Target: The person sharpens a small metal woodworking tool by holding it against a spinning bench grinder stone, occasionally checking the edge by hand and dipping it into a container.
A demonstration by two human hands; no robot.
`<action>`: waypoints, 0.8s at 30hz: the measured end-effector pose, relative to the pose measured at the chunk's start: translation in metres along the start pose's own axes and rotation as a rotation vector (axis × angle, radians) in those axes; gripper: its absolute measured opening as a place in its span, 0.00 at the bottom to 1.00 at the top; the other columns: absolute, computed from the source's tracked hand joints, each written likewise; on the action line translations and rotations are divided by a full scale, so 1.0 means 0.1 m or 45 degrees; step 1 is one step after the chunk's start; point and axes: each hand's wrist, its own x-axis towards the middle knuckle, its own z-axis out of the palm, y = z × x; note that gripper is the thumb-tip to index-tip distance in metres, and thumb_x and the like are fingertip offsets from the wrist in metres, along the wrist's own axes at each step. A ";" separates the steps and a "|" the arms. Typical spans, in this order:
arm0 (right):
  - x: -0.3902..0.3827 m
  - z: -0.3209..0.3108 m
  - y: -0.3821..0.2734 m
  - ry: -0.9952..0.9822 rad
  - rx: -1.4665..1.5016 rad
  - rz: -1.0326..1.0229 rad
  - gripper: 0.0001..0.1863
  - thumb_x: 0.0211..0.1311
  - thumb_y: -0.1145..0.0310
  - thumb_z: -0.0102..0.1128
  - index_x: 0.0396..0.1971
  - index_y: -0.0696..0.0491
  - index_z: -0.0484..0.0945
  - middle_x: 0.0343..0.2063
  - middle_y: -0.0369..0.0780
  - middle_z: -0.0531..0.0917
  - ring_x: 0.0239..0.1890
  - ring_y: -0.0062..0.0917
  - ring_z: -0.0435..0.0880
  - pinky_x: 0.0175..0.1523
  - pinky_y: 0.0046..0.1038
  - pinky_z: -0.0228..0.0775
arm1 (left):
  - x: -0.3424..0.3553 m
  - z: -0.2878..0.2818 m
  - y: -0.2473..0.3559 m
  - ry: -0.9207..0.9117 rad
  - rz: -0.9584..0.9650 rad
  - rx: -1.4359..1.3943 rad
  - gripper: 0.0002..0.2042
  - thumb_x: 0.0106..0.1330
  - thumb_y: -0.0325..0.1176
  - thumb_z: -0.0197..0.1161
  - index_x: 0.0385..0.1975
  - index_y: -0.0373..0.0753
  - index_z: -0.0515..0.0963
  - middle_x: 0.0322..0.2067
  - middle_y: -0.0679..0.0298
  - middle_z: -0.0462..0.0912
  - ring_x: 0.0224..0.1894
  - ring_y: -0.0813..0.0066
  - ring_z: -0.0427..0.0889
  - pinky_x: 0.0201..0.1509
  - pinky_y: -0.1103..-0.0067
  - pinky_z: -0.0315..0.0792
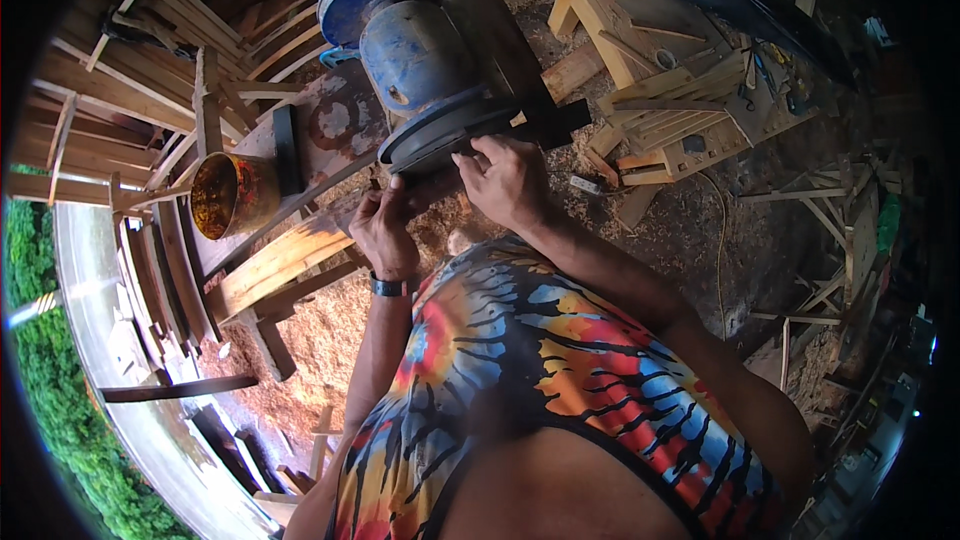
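The blue motor machine (415,50) is sitting just short of twelve o'clock, its paint scuffed and worn. It is looking heavy and rigid, so anyone shifting it should be taking hold low on the rounded casing with both hands, keeping off the discs. Its long axis is running from eleven o'clock to five, with the near end pointing toward the wearer's body.

At that five o'clock end, the dark wheel (447,127) is presenting a hard, unyielding rim, likely rough on skin.

At the wheel's four o'clock side, the right hand (508,178) is curling its fingers, thumb and forefinger drawn together. At its seven o'clock side, the left hand (384,230) is closing thumb and fingertips in a pinch just below the rim.

Between the fingertips, a narrow dark strip (428,169) seems to be lying along the wheel's lower edge, both hands pinching it, though shade is blurring its outline. It is probably handling as light and stiff; gripping near the ends would be sparing the fingers. Its long axis is running from eight o'clock to two, crossing the machine's line.
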 end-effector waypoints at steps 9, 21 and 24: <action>-0.02 0.07 -0.04 -0.006 0.022 0.037 0.10 0.60 0.68 0.71 0.26 0.55 0.79 0.24 0.47 0.84 0.28 0.46 0.87 0.34 0.44 0.79 | 0.00 -0.02 0.01 0.056 0.004 -0.059 0.14 0.73 0.35 0.71 0.29 0.31 0.80 0.25 0.61 0.86 0.25 0.78 0.85 0.31 0.80 0.80; -0.01 0.14 -0.10 -0.051 0.004 0.049 0.12 0.60 0.65 0.71 0.26 0.55 0.78 0.25 0.48 0.84 0.29 0.47 0.87 0.36 0.45 0.80 | 0.05 -0.19 -0.04 0.011 -0.007 -0.086 0.14 0.74 0.37 0.70 0.38 0.29 0.82 0.33 0.53 0.89 0.27 0.73 0.84 0.34 0.79 0.76; -0.02 0.17 -0.10 -0.064 -0.002 0.035 0.12 0.61 0.65 0.71 0.26 0.55 0.78 0.26 0.48 0.84 0.30 0.47 0.87 0.36 0.45 0.80 | 0.04 -0.20 -0.02 0.023 -0.016 -0.125 0.14 0.74 0.38 0.70 0.39 0.29 0.82 0.33 0.52 0.89 0.28 0.73 0.84 0.33 0.79 0.76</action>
